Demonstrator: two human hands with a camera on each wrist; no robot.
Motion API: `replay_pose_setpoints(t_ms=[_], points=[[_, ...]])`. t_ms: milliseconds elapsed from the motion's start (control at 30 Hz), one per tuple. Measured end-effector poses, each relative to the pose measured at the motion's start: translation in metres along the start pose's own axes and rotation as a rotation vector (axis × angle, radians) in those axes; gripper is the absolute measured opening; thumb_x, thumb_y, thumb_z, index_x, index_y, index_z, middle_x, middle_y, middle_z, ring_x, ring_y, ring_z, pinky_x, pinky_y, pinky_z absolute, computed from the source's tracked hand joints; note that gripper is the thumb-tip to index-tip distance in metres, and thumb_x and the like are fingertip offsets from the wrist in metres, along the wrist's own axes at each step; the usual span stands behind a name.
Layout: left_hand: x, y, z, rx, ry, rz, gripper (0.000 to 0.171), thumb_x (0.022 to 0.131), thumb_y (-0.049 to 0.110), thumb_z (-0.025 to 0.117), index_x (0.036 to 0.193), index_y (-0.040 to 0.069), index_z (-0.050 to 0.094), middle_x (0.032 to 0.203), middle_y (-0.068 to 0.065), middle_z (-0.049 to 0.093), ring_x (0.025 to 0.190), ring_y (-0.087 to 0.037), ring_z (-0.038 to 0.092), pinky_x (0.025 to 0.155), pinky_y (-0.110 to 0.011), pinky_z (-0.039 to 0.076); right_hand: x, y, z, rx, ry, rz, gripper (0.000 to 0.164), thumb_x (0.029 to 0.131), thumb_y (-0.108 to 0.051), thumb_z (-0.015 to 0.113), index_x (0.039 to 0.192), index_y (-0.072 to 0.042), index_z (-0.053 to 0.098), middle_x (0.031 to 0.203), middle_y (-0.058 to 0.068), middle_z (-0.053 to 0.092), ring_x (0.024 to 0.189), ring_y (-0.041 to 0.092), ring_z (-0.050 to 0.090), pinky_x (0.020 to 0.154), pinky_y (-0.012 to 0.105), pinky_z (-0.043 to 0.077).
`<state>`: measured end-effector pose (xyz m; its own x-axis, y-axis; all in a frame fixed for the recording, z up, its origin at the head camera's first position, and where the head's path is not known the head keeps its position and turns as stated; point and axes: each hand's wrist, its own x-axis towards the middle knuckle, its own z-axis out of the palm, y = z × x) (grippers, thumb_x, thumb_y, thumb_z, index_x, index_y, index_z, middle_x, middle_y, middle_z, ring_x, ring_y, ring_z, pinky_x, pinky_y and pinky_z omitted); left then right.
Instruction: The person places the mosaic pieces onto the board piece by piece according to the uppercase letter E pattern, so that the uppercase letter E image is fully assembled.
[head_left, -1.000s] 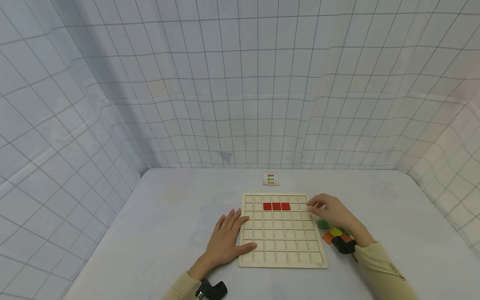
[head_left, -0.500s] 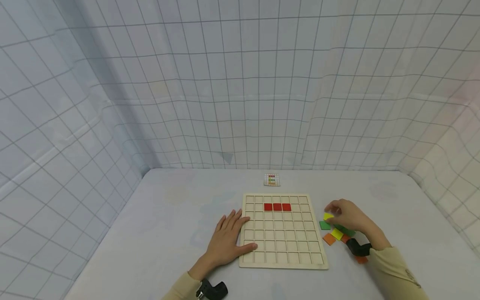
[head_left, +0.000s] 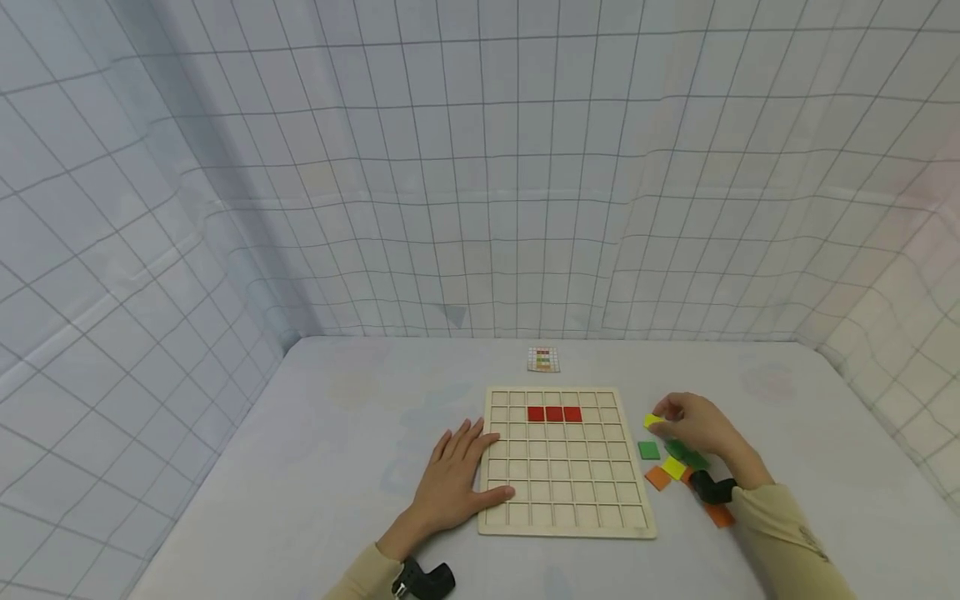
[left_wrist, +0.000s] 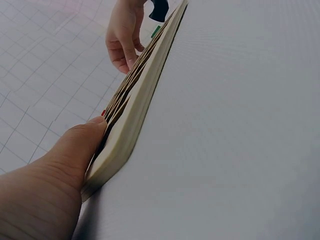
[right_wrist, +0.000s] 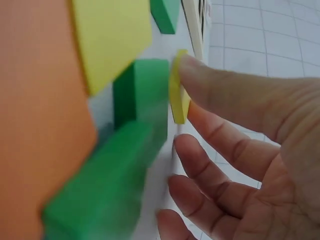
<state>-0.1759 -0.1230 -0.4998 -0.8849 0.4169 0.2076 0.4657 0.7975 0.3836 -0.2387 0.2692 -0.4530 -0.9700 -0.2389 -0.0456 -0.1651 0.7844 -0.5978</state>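
— Yellow tile (head_left: pixel 653 422), then: you have it pinched between the thumb and fingertip of your right hand (head_left: pixel 697 422), just right of the board (head_left: pixel 558 472), alongside its upper rows.

— And your left hand (head_left: pixel 447 485) lies spread wide over the board's left edge, thumb on the grid.

— What room do you have?

— White tabletop (head_left: pixel 633 417) shows between your tile and the board's right edge, and more stretches out right of the board, past your hand. Nearer you, a green tile (head_left: pixel 648 451) lies just beside that same edge, an orange tile (head_left: pixel 657 477) below it.

— How does your tile look?

— Flat, bright yellow, thin-edged, partly covered by your thumb. Whether it touches the tabletop, you cannot tell.
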Motion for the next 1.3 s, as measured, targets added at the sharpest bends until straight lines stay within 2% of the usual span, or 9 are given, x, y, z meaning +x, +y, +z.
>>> replay_pose_setpoints(t_ms=[233, 500, 633, 800, 933, 1133, 1300], points=[[0.0, 0.0, 0.0, 0.003, -0.002, 0.001, 0.08, 0.083, 0.07, 0.05, 0.144, 0.019, 0.038, 0.153, -0.009, 0.026, 0.142, -0.027, 0.014, 0.112, -0.047, 0.006, 0.004, -0.01, 0.003, -0.039, 0.03, 0.006, 0.02, 0.083, -0.015, 0.073, 0.092, -0.002, 0.061, 0.087, 0.006, 0.058, 0.078, 0.022, 0.053, 0.067, 0.038, 0.045], [0.001, 0.0, 0.002, 0.007, -0.007, 0.001, 0.081, 0.083, 0.073, 0.048, 0.144, 0.02, 0.038, 0.153, -0.009, 0.025, 0.142, -0.026, 0.013, 0.112, -0.046, 0.005, 0.002, -0.018, 0.007, -0.077, 0.071, 0.002, 0.02, 0.082, -0.016, 0.073, 0.093, -0.008, 0.058, 0.088, 0.004, 0.061, 0.073, 0.019, 0.056, 0.06, 0.034, 0.043], [0.001, 0.0, 0.002, 0.008, -0.004, 0.003, 0.081, 0.083, 0.072, 0.048, 0.144, 0.02, 0.038, 0.153, -0.009, 0.025, 0.142, -0.026, 0.014, 0.112, -0.046, 0.005, 0.002, -0.024, 0.01, -0.088, 0.129, -0.031, 0.015, 0.082, -0.014, 0.073, 0.088, -0.01, 0.061, 0.084, 0.002, 0.062, 0.068, 0.016, 0.055, 0.056, 0.032, 0.042], [0.0, 0.0, 0.0, 0.007, 0.0, 0.003, 0.081, 0.083, 0.072, 0.048, 0.144, 0.02, 0.038, 0.153, -0.008, 0.026, 0.142, -0.027, 0.014, 0.112, -0.046, 0.006, 0.003, -0.04, 0.018, 0.014, 0.171, -0.13, 0.012, 0.081, -0.005, 0.074, 0.084, -0.007, 0.063, 0.077, -0.001, 0.059, 0.065, 0.015, 0.053, 0.054, 0.03, 0.044], [0.0, 0.0, 0.0, 0.01, 0.003, 0.008, 0.081, 0.083, 0.072, 0.049, 0.144, 0.019, 0.038, 0.153, -0.008, 0.026, 0.142, -0.027, 0.015, 0.112, -0.046, 0.006, 0.006, -0.056, 0.03, 0.108, 0.144, -0.191, 0.013, 0.08, -0.004, 0.075, 0.083, -0.007, 0.063, 0.075, -0.001, 0.056, 0.065, 0.014, 0.053, 0.055, 0.028, 0.045], [0.001, -0.001, 0.001, 0.01, 0.012, 0.016, 0.081, 0.083, 0.072, 0.049, 0.144, 0.019, 0.039, 0.153, -0.009, 0.027, 0.142, -0.027, 0.015, 0.112, -0.047, 0.007, 0.014, -0.074, 0.052, 0.247, 0.042, -0.193, 0.014, 0.079, -0.005, 0.076, 0.081, -0.009, 0.062, 0.078, -0.001, 0.057, 0.067, 0.013, 0.058, 0.058, 0.027, 0.048], [0.002, -0.002, 0.002, 0.016, 0.022, 0.019, 0.08, 0.083, 0.072, 0.048, 0.143, 0.019, 0.039, 0.152, -0.009, 0.028, 0.141, -0.027, 0.016, 0.112, -0.047, 0.008, 0.022, -0.089, 0.069, 0.268, -0.012, -0.244, 0.013, 0.08, -0.004, 0.075, 0.082, -0.008, 0.063, 0.078, -0.002, 0.059, 0.067, 0.012, 0.058, 0.059, 0.026, 0.047]])
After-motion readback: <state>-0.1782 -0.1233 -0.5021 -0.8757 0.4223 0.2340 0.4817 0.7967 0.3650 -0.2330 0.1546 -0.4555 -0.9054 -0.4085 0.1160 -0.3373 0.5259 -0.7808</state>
